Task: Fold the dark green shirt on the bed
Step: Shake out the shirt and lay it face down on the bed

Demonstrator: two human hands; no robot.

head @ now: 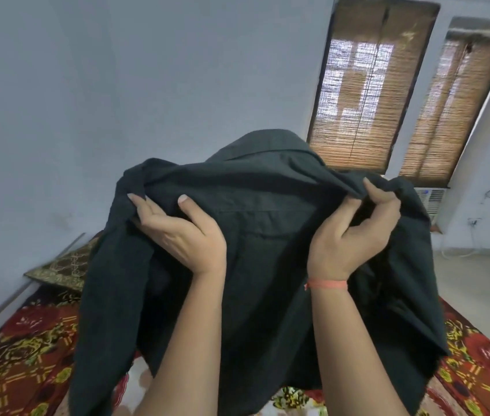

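holding the shirt (267, 265) up over the bed (27, 364), left hand (177, 232) and right hand (354, 232) each pinching a shoulder. still the spreading-out step i think; next it needs laying flat.

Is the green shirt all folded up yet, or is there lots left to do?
Not yet. Done: the dark green shirt is up off the bed, hanging open in the air. In hand: the left hand and the right hand each grip it near a shoulder, with the collar on top. Left: no fold shows anywhere, so probably all the folding.
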